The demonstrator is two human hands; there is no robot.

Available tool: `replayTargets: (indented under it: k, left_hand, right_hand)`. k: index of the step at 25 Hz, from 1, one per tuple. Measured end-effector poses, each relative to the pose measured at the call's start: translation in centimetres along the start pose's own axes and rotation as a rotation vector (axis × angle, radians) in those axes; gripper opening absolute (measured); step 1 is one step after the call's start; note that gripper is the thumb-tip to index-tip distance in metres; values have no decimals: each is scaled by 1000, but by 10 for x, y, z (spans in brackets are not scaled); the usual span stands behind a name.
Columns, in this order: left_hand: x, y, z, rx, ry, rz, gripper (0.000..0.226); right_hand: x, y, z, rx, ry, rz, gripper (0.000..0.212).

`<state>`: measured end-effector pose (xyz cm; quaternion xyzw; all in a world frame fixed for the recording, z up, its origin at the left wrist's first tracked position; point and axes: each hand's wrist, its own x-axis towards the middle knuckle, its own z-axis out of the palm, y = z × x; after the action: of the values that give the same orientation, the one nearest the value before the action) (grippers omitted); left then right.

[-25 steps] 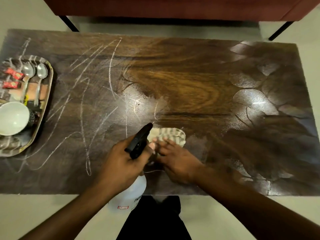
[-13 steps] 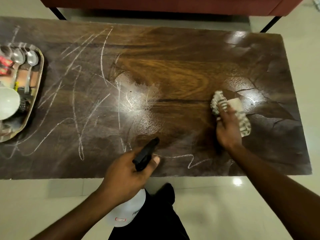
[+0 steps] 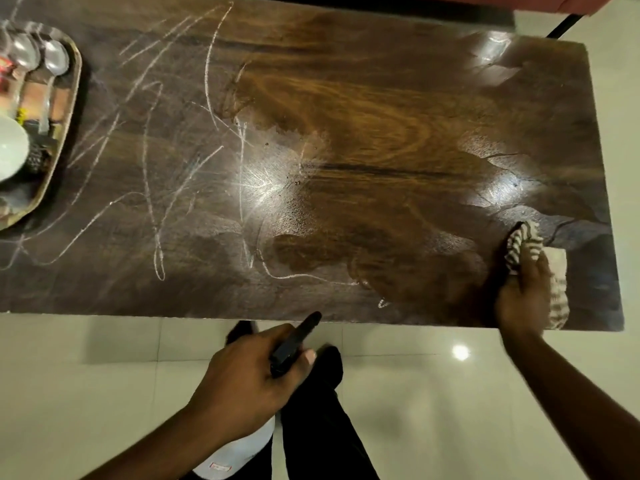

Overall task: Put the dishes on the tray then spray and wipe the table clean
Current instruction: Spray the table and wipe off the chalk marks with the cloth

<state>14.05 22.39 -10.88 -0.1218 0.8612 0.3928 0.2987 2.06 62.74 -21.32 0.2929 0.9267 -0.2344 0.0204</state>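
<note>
One broad table fills the upper two thirds of the frame. Its top is dark, glossy wood with a swirling amber grain at the centre. White chalk scribbles cross its left half, while wet, shiny patches with curved edges cover the middle and right. Below it lies a floor of pale, polished tiles that reflect a ceiling light. At the left edge of the frame an oval metal tray with a raised rim sits on the table. It carries a round white bowl, two steel spoons lying side by side, and small packets too blurred to read.

The two hands are well apart. The left hand, at lower centre over the floor, is wrapped around the neck of a spray bottle. The bottle's black trigger head points up toward the table's near edge, and its white plastic body shows beneath the palm. The right hand, at lower right and motion-blurred, curls its fingers over a crumpled striped cloth and presses it onto the table near the corner.
</note>
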Motion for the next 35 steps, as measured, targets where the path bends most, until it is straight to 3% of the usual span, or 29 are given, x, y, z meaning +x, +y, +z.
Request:
replayTargets:
  k: [1, 3, 7, 9, 10, 11, 13, 17, 19, 20, 22, 25, 27, 29, 30, 33, 35]
  left_hand:
    - [1, -3, 3, -22, 8, -19, 32]
    - [2, -4, 5, -43, 10, -22, 31]
    - [2, -4, 3, -45, 13, -10, 26]
    - [5, -4, -4, -4, 17, -2, 28]
    - [6, -5, -9, 3, 22, -2, 31]
    - [8, -6, -14, 6, 31, -10, 33]
    - [14, -10, -22, 21, 43, -33, 33]
    - [21, -15, -32, 23, 34, -62, 37]
    - [25, -15, -36, -40, 38, -73, 32]
    - [27, -15, -39, -86, 56, -89, 25]
    - [32, -14, -45, -165, 91, -120, 13]
    - [37, -13, -55, -181, 140, -130, 9]
    - [39, -16, -64, -171, 167, -149, 15]
    - [38, -22, -73, -196, 176, -176, 18]
    - [38, -26, -77, -225, 179, -194, 18]
    - [37, -42, -88, -332, 207, -210, 10]
    - [36, -52, -97, -353, 214, -203, 16]
  right_hand:
    - [-11, -16, 11, 74, 49, 53, 75]
    - [-58, -46, 39, 71, 39, -63, 74]
    - [-183, -80, 75, -96, -374, -746, 73]
    - [-181, -72, 75, -227, -561, -1237, 73]
    - [-162, -65, 70, -296, -601, -1414, 75]
    - [-140, -58, 64, -340, -604, -1468, 75]
    - [-100, -46, 49, -330, -513, -1264, 69]
    - [-43, -62, 33, -107, -208, -440, 61]
    - [-42, -100, 49, -13, -101, -188, 65]
    - [-54, -120, 61, -12, -94, -200, 66]
    - [-103, -149, 85, -58, -194, -435, 66]
    - [-181, -161, 112, -145, -481, -1032, 59]
    - [-188, -158, 117, -213, -647, -1457, 54]
    - [-150, -163, 112, -317, -696, -1662, 62]
    - [-126, -168, 108, -345, -670, -1597, 67]
    - [-46, -180, 90, -244, -489, -947, 68]
    - [-12, -193, 90, -138, -308, -629, 63]
